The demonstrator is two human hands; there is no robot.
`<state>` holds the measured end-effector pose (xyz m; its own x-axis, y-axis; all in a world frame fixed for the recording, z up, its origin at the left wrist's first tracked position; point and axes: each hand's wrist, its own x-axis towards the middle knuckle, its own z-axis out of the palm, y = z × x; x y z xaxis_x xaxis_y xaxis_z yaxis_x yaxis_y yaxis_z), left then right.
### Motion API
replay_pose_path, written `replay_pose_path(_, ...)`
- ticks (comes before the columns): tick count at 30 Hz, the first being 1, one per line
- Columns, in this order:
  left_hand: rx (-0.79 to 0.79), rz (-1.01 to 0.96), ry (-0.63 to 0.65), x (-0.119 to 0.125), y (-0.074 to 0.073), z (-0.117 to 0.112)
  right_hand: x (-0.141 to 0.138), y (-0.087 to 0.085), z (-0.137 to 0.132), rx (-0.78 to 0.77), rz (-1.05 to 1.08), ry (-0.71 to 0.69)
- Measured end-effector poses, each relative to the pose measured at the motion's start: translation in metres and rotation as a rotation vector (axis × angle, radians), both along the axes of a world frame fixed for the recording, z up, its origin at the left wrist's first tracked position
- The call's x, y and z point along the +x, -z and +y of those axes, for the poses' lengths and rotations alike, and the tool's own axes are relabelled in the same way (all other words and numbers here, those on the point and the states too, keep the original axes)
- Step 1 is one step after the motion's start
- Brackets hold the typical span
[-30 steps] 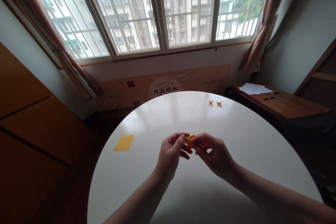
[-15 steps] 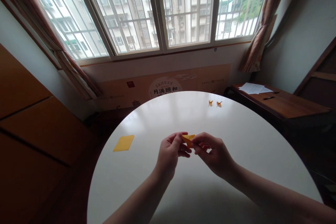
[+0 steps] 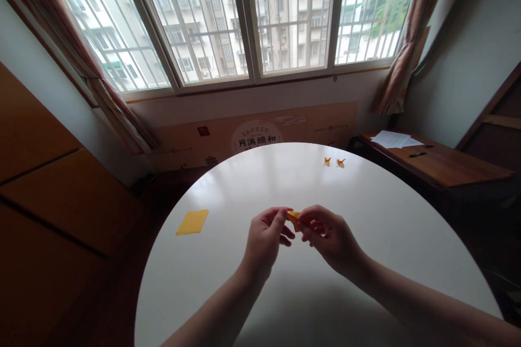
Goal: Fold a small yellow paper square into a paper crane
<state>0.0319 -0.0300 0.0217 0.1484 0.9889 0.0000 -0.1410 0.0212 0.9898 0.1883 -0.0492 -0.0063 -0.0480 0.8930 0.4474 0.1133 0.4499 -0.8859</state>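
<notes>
Two hands, the left hand (image 3: 262,236) and the right hand (image 3: 334,230), are raised over the near middle of the round white table (image 3: 240,187). Both grasp one small folded yellow paper (image 3: 293,218), which lies between their fingertips. Left hand: thumb on the paper's left end, lower fingers curled loosely beneath. Right hand: thumb and forefinger pinched at the right end.

Change noted against half a second ago: the left thumb has moved in to the right, and less of the paper shows between the hands. Judged to be a regrip within folding work; the paper remains under two-handed control. Its exact creases are too small to read.

Edges and room: white tabletop extends to both sides of the hands and beyond them. To the left, well apart, a stack of yellow sheets (image 3: 192,222) lies flat near the table's left edge. Far right, two folded paper birds, the left bird (image 3: 327,161) and the right bird (image 3: 341,163), stand side by side, apart, near the far edge. Beyond that edge are a wooden desk (image 3: 459,165) with white papers (image 3: 394,139), a printed panel (image 3: 325,127) and a barred window (image 3: 293,21).
</notes>
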Motion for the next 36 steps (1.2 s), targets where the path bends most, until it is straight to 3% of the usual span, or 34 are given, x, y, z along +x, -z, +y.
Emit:
replay_pose_path(10,0.029,-0.003,-0.096,-0.0013,-0.0011,0.0013,-0.0001,-0.0035,-0.0012,0.001,0.033,0.005)
replay_pose_path(18,0.048,-0.064,0.012,-0.0011,-0.0046,-0.0035,0.0015,-0.0056,-0.003,0.01,0.064,0.009)
replay_pose_path(27,-0.038,-0.099,0.034,-0.0023,-0.0053,-0.0027,0.0004,-0.0006,-0.0049,0.049,-0.008,0.02)
replay_pose_path(36,0.016,-0.099,0.063,-0.0029,-0.0026,-0.0012,0.0005,-0.0017,-0.0056,0.031,0.012,0.017)
